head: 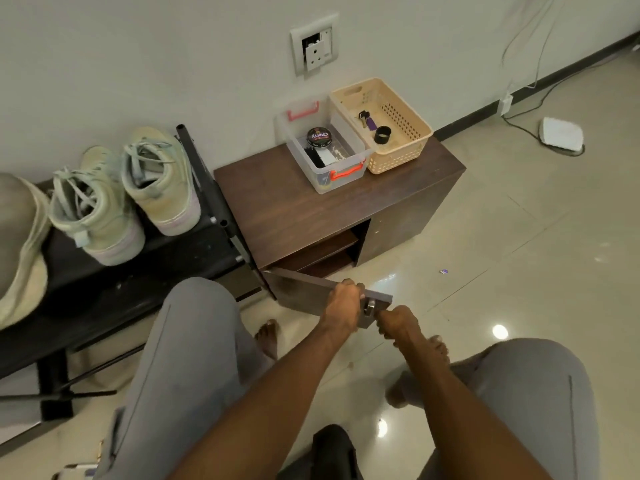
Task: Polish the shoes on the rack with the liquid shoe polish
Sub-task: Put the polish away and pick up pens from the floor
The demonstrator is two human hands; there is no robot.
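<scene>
Two pale green high-top shoes (124,195) stand on the black shoe rack (114,289) at the left, with another pale shoe (20,251) at the far left edge. A dark wooden cabinet (332,209) stands beside the rack, and its door (311,292) is swung open toward me. My left hand (341,303) grips the top edge of that door. My right hand (394,322) holds the metal door handle (370,308). On the cabinet top a clear plastic box (323,143) with orange clips holds a round polish tin (319,136) and a brush.
A beige perforated basket (384,123) with keys and a small black cup sits beside the clear box. A wall socket (315,46) is above. Cables and a white device (561,133) lie on the glossy tiled floor at the right. My knees and bare feet are below.
</scene>
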